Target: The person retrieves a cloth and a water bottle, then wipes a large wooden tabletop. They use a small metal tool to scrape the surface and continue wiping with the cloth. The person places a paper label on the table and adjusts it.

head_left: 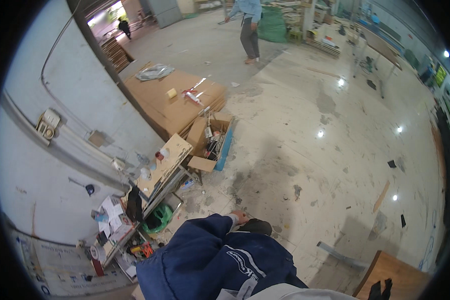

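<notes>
My left hand [241, 216] shows only in part, past the cuff of my blue jacket sleeve [195, 245]. It is beside a dark rounded shape [257, 226], perhaps my own knee or shoe. The fingers are too small and too covered to read, and I make out nothing held in them. My right hand is out of sight. At the lower right lies a brown wooden board [385, 272], with a black shape [380, 290] over it that I cannot identify. A grey metal bar [342, 254] reaches toward the board across the floor.
A narrow bench [165, 162] runs along the left wall, near an open carton [220, 142] of tools. Behind it lie stacked cardboard sheets [160, 95] with a red caulking gun [191, 96]. A person [250, 30] stands far off. Scraps, including a wood strip [382, 196], dot the floor.
</notes>
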The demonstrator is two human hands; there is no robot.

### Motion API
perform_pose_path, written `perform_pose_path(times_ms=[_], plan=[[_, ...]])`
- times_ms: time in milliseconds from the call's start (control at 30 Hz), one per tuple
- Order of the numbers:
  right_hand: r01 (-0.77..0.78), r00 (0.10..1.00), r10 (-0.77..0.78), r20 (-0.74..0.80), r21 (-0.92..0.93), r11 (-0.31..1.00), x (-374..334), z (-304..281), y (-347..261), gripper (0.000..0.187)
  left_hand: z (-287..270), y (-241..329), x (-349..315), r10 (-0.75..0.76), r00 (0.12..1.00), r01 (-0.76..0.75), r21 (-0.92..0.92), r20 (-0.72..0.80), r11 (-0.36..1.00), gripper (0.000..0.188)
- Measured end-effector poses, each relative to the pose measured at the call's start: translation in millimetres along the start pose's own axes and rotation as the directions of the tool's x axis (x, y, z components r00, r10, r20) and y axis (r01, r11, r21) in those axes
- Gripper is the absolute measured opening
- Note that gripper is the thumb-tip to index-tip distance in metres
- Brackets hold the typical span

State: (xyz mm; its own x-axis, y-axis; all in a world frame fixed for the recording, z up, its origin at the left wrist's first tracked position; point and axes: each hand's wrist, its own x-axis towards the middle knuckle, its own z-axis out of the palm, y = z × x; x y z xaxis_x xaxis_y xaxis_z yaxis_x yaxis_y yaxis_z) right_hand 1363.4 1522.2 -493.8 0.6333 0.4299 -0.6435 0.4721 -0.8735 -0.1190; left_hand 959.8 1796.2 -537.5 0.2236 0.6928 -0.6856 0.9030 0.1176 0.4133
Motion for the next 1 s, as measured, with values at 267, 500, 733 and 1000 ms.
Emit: perform_pose_path(times_ms=[267, 500, 733, 1000], plan=[[0.331, 0.944, -0.236, 0.232, -0.646, 0.688, 105, -69, 34, 0.021, -3, 16, 12, -0.161, 0.987, 0.161, 0.065, 0.002, 0.985, 0.057], [0.035, 0.978, 0.082, -0.194, 0.534, 0.845, 87, -142, -44, 0.042, -30, 28, 123, -0.293, 0.926, 0.218, 0.295, 0.238, 0.93, 0.051], [-0.216, 0.54, 0.739, -0.402, 0.783, 0.584, -14, -187, 30, 0.037, -90, 270, 337, 0.132, 0.739, -0.673, 0.731, 0.661, 0.109, 0.046], [-0.221, 0.016, 0.987, -0.16, 0.962, 0.159, -68, -197, 225, 0.037, -8, 690, 282, 0.863, 0.476, -0.88, 0.093, 0.17, 0.467, 0.058]])
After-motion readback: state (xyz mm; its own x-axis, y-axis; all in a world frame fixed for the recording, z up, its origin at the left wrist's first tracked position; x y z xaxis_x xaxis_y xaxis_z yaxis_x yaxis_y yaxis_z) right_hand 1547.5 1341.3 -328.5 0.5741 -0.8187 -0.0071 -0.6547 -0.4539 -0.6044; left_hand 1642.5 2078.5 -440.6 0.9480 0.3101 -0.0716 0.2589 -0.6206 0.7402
